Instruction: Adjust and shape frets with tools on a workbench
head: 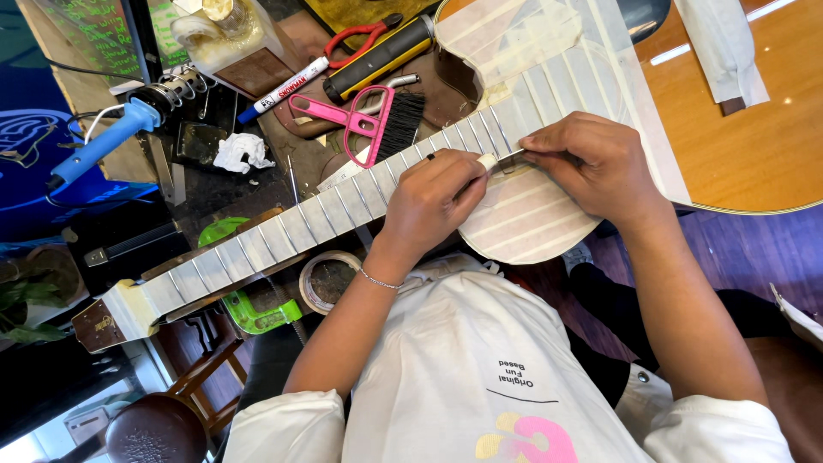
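One guitar [737,129], two hands [429,201] [591,159], one pink scissors [351,120], one red pliers [360,36], one marker [283,88], one tape roll [328,279], one soldering iron [111,137].

dark workbench [201,193], crumpled tissue [243,152], pink clamp [347,118], marker [283,88]

The guitar body [746,129] is cut off by the right edge, and the small tool [506,159] pinched between both hands is mostly hidden, possibly a file.

Pink scissors [347,120], a black brush [399,124], crumpled tissue [242,152] and a blue soldering iron [107,141] lie nearby.
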